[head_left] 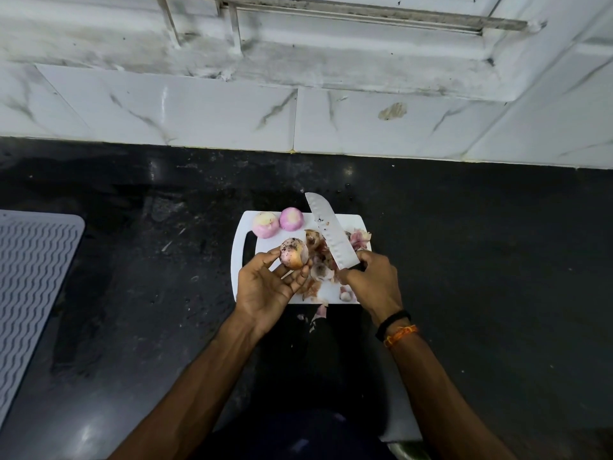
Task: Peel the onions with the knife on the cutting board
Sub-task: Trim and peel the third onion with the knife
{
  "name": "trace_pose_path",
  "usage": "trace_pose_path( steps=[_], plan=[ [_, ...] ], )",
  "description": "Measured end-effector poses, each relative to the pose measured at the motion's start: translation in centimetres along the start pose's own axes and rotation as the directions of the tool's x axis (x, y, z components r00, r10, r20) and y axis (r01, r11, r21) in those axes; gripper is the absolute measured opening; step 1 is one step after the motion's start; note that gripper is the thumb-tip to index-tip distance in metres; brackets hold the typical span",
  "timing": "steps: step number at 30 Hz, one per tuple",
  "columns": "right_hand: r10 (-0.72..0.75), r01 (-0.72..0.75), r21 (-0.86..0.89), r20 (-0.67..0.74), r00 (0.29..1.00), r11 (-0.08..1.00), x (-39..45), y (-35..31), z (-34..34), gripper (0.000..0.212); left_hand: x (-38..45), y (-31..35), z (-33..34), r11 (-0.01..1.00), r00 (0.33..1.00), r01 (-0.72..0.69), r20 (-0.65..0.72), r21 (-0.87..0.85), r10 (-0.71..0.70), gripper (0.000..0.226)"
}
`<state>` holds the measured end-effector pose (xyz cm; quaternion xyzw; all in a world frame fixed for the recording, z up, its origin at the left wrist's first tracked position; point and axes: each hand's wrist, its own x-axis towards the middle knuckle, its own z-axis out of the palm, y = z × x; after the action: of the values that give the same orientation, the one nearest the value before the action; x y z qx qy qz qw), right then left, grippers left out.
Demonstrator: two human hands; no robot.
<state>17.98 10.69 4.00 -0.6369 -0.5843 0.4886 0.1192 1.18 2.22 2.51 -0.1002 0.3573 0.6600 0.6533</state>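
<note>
A white cutting board (345, 224) lies on the black counter. Two peeled pink onions (265, 224) (291, 219) sit side by side at its far left edge. My left hand (265, 285) holds a third onion (293, 254), with brownish skin still on it, in its fingertips just above the board. My right hand (374, 282) grips the handle of a wide-bladed knife (330, 232); the blade points away from me and to the left, beside the held onion. Loose onion skins (320, 270) are heaped on the board between my hands.
A grey ribbed mat (30, 280) lies at the counter's left edge. White marble-patterned wall tiles (199, 111) rise behind the counter. A few skin scraps (320, 312) lie off the board's near edge. Skins (360, 237) also pile at the board's right.
</note>
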Motion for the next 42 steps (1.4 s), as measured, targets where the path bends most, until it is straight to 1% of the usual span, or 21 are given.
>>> trace_pose_path(
  steps=[5,8,9,12,13,19,22,25,27,29,33,35,38,40,42],
  plan=[
    [-0.086,0.086,0.013,-0.007,0.996,0.996,-0.4,-0.4,0.3,0.018,-0.2,0.0,0.1,1.000,0.999,0.001,0.039,-0.017,0.000,0.047],
    [-0.139,0.139,0.027,-0.005,0.990,0.990,-0.8,-0.8,0.5,0.006,-0.2,0.0,0.0,1.000,0.999,0.002,0.053,-0.026,-0.001,0.050],
    [-0.149,0.149,0.030,-0.010,0.989,0.988,-0.9,-1.0,0.6,0.009,-0.2,0.0,-0.1,1.000,0.999,0.005,0.049,-0.029,-0.003,0.051],
    [-0.166,0.166,0.007,-0.045,0.985,0.986,-1.1,-1.3,0.9,0.036,-0.3,0.0,0.0,0.999,0.999,0.010,0.038,-0.033,-0.009,0.062],
    [-0.174,0.174,-0.001,-0.051,0.983,0.985,-1.1,-1.3,0.9,0.040,-0.4,0.0,0.1,0.999,0.999,0.007,0.046,-0.039,-0.006,0.062],
    [-0.162,0.163,0.007,-0.095,0.982,0.987,-1.0,-1.2,0.7,0.043,-0.4,0.1,0.6,0.999,0.998,0.017,0.069,-0.046,-0.014,0.047],
    [-0.134,0.134,-0.001,-0.108,0.985,0.991,-0.9,-1.0,0.5,0.054,-0.4,0.2,0.8,0.998,0.997,0.021,0.072,-0.054,-0.017,0.043],
    [-0.144,0.130,-0.091,-0.169,0.975,0.987,-1.0,-1.1,0.2,0.060,-0.4,0.2,0.8,0.999,0.997,0.014,0.076,-0.042,-0.011,0.042],
    [-0.147,0.119,-0.136,-0.224,0.963,0.984,-1.1,-1.1,0.1,0.064,-0.3,0.1,0.7,0.999,0.997,0.011,0.080,-0.046,-0.007,0.036],
    [-0.143,0.108,-0.159,-0.230,0.963,0.981,-1.0,-1.1,-0.1,0.064,-0.3,0.0,0.5,0.998,0.997,0.015,0.073,-0.053,-0.011,0.030],
    [-0.158,0.114,-0.199,-0.220,0.963,0.973,-1.0,-1.0,-0.1,0.060,-0.1,-0.1,0.2,0.999,0.999,0.008,0.049,-0.035,-0.006,0.029],
    [-0.159,0.114,-0.213,-0.208,0.965,0.970,-1.0,-0.8,-0.1,0.057,0.0,-0.1,0.1,1.000,0.999,0.004,0.035,-0.014,-0.003,0.032],
    [-0.137,0.103,-0.200,-0.164,0.977,0.974,-0.8,-0.4,0.2,0.061,0.3,-0.2,-0.1,1.000,1.000,-0.001,0.003,-0.003,0.001,0.048],
    [-0.122,0.094,-0.191,-0.139,0.983,0.977,-0.7,-0.3,0.3,0.065,0.5,-0.3,0.0,1.000,1.000,-0.016,0.013,-0.018,0.016,0.045],
    [-0.126,0.102,-0.205,-0.109,0.986,0.973,-0.8,-0.4,0.3,0.062,0.6,-0.4,0.3,0.999,0.998,-0.036,0.043,-0.039,0.038,0.042]
  ],
)
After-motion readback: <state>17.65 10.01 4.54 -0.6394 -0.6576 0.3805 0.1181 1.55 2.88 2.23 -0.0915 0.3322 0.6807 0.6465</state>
